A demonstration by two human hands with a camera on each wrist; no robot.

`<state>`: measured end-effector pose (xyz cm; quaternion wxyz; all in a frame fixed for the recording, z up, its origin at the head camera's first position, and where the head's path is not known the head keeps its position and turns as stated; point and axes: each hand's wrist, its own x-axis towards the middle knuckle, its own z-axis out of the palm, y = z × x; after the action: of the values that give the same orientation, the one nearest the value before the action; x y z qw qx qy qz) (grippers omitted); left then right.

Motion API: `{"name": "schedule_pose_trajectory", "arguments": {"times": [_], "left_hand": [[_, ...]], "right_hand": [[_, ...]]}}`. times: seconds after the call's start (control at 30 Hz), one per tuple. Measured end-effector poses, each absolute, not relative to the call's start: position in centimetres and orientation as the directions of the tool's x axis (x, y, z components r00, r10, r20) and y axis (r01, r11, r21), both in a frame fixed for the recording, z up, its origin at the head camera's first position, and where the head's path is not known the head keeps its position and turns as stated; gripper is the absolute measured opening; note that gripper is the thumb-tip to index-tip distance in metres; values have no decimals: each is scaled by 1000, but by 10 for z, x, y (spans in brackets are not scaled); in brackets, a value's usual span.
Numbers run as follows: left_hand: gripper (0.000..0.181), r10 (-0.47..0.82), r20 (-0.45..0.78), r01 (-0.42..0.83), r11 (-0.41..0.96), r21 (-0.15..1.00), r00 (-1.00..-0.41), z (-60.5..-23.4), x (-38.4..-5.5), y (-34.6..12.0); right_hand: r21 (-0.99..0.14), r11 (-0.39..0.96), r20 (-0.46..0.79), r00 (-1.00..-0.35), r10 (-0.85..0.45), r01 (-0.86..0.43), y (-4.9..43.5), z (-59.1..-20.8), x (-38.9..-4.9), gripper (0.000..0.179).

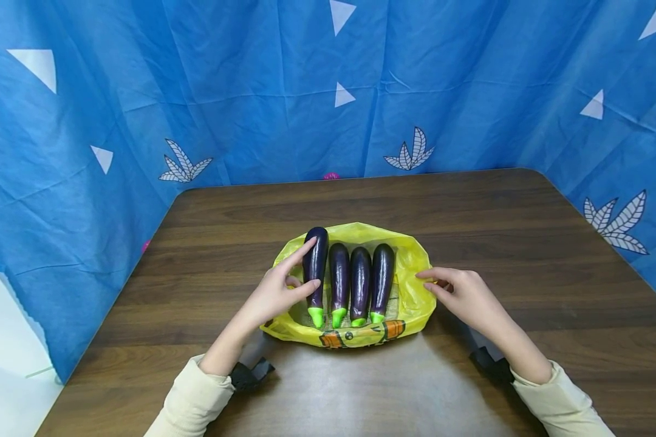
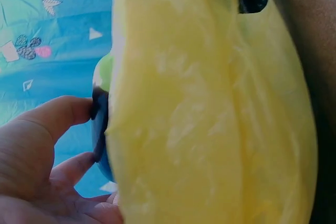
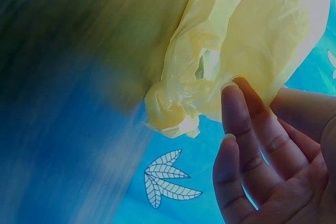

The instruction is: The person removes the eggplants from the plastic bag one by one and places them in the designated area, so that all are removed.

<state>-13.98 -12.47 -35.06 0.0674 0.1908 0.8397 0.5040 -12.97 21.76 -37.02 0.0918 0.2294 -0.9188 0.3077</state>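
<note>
In the head view, a yellow plastic bag (image 1: 418,297) lies wide open on the table with its rim spread. Inside it, three dark purple eggplants (image 1: 360,276) with green stem ends lie side by side. A further eggplant (image 1: 319,262) at the left sits higher than these. My left hand (image 1: 273,294) holds it between thumb and outstretched index finger, reaching over the bag's left rim. The left wrist view shows this eggplant (image 2: 100,129) beyond the bag's side. At the right rim, my right hand (image 1: 464,297) pinches the bag's edge (image 3: 262,45) between thumb and fingers.
Under the bag is a dark wood-grain table (image 1: 240,224). A blue curtain (image 1: 284,79) with white triangles and leaf shapes hangs behind and along both sides. Black bands (image 1: 248,375) circle both wrists below light sleeves.
</note>
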Motion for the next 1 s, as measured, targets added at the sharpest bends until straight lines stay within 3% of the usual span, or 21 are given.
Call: {"name": "schedule_pose_trajectory", "arguments": {"times": [0.57, 1.0], "left_hand": [[72, 225, 137, 209, 340, 917, -965, -330, -143, -188], [73, 179, 59, 119, 351, 929, -982, -348, -154, -224]], "right_hand": [[-524, 712, 301, -884, -358, -467, 219, -375, -128, 21], [-524, 705, 319, -878, -358, -478, 218, -376, -131, 22]]}}
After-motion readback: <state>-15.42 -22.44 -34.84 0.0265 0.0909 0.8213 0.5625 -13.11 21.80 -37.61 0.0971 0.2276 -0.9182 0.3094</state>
